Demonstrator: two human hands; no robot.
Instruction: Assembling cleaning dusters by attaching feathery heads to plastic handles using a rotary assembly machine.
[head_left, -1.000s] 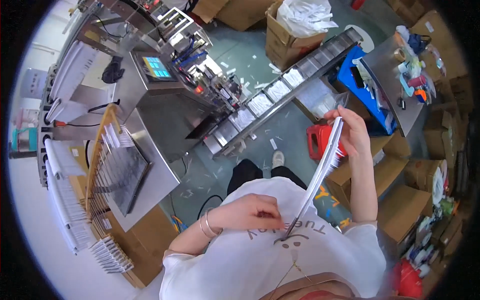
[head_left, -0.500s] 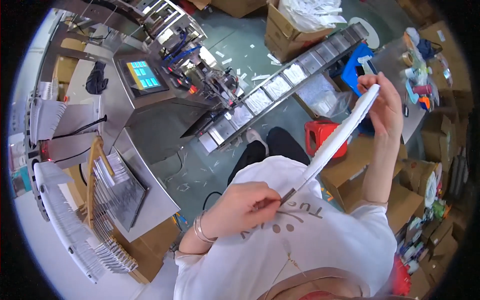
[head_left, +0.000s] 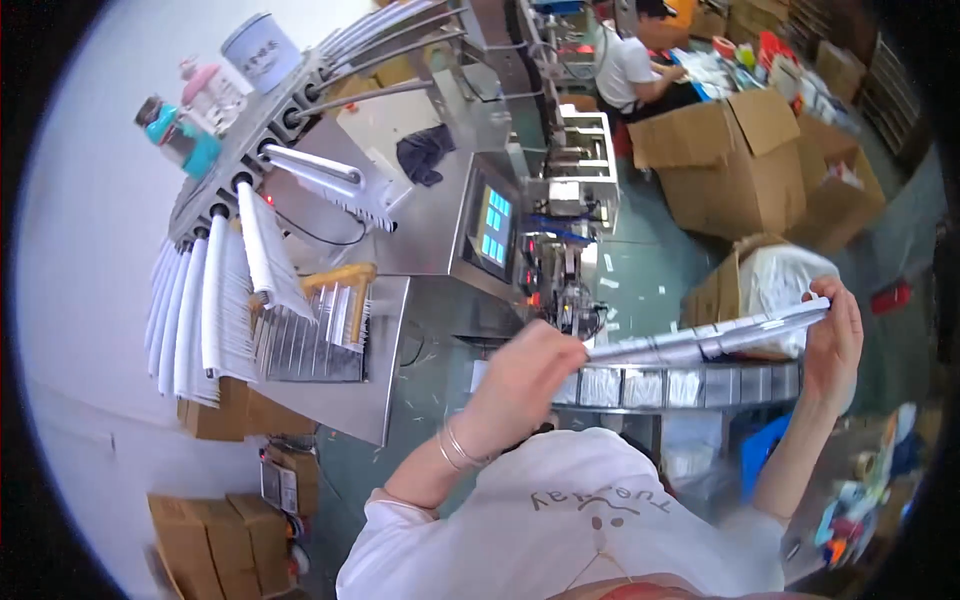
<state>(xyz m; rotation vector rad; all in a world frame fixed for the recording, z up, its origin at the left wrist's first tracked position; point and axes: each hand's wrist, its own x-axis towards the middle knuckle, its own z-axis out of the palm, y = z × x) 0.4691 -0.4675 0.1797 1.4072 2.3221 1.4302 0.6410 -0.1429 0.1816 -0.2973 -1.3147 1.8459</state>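
Left hand (head_left: 525, 375) pinches one end of long white strip (head_left: 700, 340), right hand (head_left: 835, 340) clamps other end. Strip stretched near level, taut between them, above conveyor (head_left: 690, 385) of packets, right of machine touchscreen (head_left: 493, 228). Two-end grip stops sagging.

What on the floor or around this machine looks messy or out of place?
Small white scraps lie scattered on the green floor beside the machine, like stray offcuts. A dark cloth sits crumpled on the metal housing. The long strip itself is held level between the left hand and right hand.
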